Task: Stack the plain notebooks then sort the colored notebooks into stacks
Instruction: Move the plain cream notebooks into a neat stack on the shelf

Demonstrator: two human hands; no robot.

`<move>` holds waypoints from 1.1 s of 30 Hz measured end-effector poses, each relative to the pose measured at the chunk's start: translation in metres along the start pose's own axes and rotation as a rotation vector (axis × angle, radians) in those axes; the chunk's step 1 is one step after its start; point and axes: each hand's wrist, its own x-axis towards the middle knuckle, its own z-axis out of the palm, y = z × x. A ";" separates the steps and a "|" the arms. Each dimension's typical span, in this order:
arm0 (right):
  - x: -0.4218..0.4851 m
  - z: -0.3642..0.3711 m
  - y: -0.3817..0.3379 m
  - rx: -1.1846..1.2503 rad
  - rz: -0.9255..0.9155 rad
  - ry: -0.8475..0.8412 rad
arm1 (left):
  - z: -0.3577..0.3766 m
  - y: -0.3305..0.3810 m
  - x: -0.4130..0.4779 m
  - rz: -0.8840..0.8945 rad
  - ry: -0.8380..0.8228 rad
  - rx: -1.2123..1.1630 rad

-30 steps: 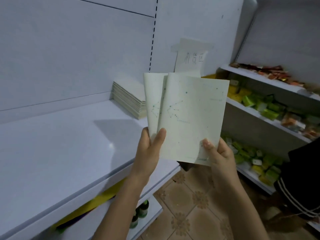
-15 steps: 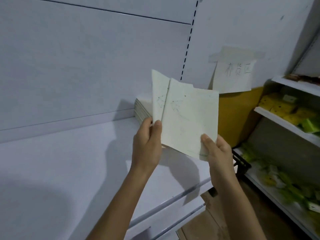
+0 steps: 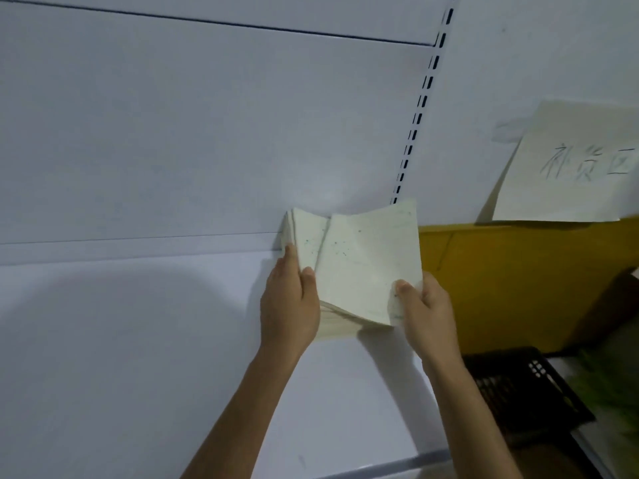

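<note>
Pale cream notebooks with faint speckled line drawings [image 3: 363, 267] sit fanned between both hands, right over the stack of matching cream notebooks [image 3: 337, 323] at the back of the white metal shelf [image 3: 138, 340]. Left hand [image 3: 288, 305] pinches their left edge, thumb on top; right hand [image 3: 423, 305] pinches the lower right corner. Best play now: square the fanned covers together, line edges up with the stack below, lower flat and let go evenly. White paper sign taped to the wall [image 3: 567, 167] carries handwritten Chinese, possibly "补货区", though it's blurred. No brand legible on the covers.
</note>
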 end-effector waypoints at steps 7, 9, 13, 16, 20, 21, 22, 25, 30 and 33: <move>0.026 -0.005 0.026 -0.179 -0.060 -0.119 | 0.009 -0.016 -0.008 0.277 0.116 0.114; 0.029 -0.012 0.022 -0.243 -0.116 -0.096 | 0.010 -0.024 -0.010 0.307 0.122 0.158; 0.041 -0.024 0.010 -0.290 -0.291 -0.068 | 0.008 -0.027 -0.013 0.300 0.090 0.220; 0.056 -0.014 0.008 -0.252 -0.220 -0.186 | 0.009 -0.030 -0.014 0.249 0.085 0.222; 0.055 0.002 0.005 -0.120 -0.063 -0.443 | 0.010 -0.033 -0.016 0.179 0.130 0.142; 0.056 0.001 0.007 -0.044 0.037 -0.526 | 0.011 -0.034 -0.017 0.192 0.132 0.120; 0.056 -0.002 0.007 0.035 0.132 -0.599 | 0.011 -0.034 -0.018 0.217 0.137 0.114; 0.063 -0.004 0.019 0.192 0.265 -0.688 | 0.011 -0.030 -0.019 0.268 0.154 0.103; 0.068 0.007 0.024 0.554 0.538 -0.635 | 0.009 -0.031 -0.018 0.234 0.138 0.058; 0.070 0.011 0.025 0.546 0.548 -0.693 | 0.008 -0.030 -0.015 0.213 0.152 0.122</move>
